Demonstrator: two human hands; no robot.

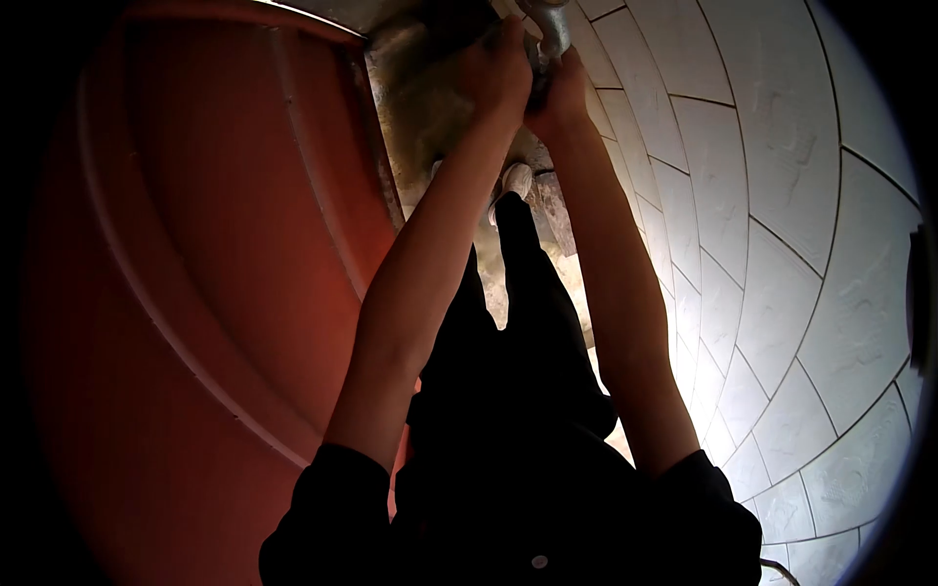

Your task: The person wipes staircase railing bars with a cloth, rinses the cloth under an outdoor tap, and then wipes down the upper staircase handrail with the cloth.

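Both my arms reach forward to a metal tap (555, 31) by the tiled wall. My left hand (503, 73) is closed just left of the spout, its fingers mostly in shadow. My right hand (560, 101) is curled right below the spout. Between the two hands is a small dark thing (536, 80), pressed by both; its kind is too dark to tell. Whether water runs from the tap does not show.
A red panelled door or partition (225, 225) stands close on my left. White wall tiles (782, 195) curve along my right. Below are a wet-looking floor (415, 127), my light shoes (517, 180) and a stone-like block (557, 210) by the wall.
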